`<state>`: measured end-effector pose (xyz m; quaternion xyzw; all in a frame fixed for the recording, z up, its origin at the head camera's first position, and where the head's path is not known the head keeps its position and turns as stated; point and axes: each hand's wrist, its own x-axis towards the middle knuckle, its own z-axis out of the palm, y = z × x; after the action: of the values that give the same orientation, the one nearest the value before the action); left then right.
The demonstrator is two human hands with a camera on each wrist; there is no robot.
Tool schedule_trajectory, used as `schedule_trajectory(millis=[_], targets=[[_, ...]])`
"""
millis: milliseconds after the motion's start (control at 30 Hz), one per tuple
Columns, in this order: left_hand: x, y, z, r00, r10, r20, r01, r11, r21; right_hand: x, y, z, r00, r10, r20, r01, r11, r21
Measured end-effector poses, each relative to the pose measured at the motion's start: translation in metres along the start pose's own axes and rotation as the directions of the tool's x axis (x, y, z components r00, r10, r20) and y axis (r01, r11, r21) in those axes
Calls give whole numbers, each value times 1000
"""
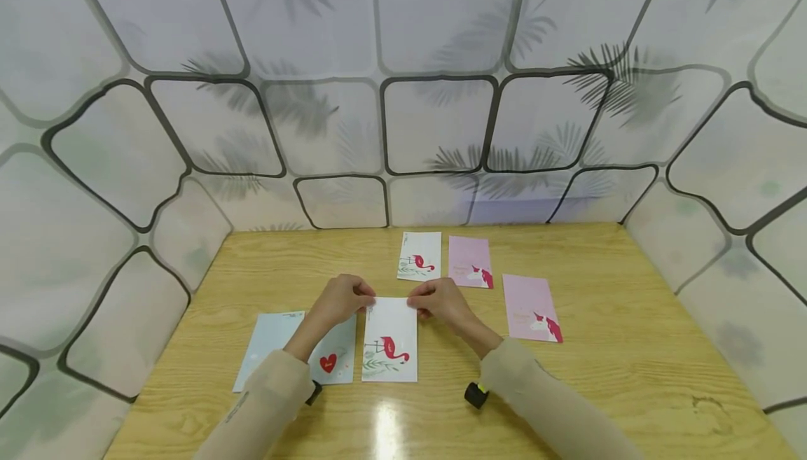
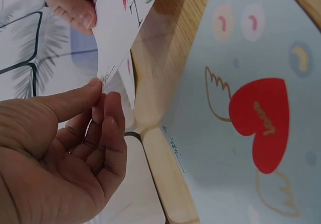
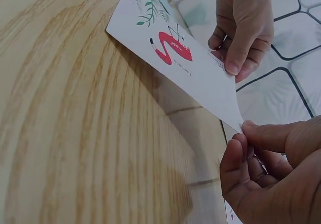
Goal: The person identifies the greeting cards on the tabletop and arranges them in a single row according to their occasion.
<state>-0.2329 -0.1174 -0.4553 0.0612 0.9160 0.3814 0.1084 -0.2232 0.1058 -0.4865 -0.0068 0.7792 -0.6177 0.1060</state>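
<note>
A white flamingo card (image 1: 391, 330) is held by its two far corners, one in each hand. My left hand (image 1: 343, 297) pinches the left corner between thumb and forefinger. The right corner is pinched the same way by my right hand (image 1: 443, 300). In the right wrist view the flamingo card (image 3: 200, 91) tilts up off the wooden table, its near end lower. Beside it on the left lies a pale blue card with a red heart (image 2: 261, 123), partly under my left arm in the head view.
Another blue card (image 1: 265, 341) lies at the left. Behind my hands are a second flamingo card (image 1: 420, 257) and a pink unicorn card (image 1: 469, 260); another pink unicorn card (image 1: 529, 306) lies to the right. Patterned cloth walls (image 1: 435, 124) border the wooden table (image 1: 630, 348).
</note>
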Motion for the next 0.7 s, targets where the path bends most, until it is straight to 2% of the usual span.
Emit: schedule_trajectory(millis=[200,433,700], targets=[[2,-1,0,1000,-2,-4,3,996,90,2,2,3,1000,-8,-13,7,1000,-29],[4,-4,3,1000,-8,-8,9,991,135,6,6,6,998,-63,-25,58,984,-170],[9,-8,8,1000,-6,-19,10,977,212,9,10,10,994,-100,-37,87,960,-266]])
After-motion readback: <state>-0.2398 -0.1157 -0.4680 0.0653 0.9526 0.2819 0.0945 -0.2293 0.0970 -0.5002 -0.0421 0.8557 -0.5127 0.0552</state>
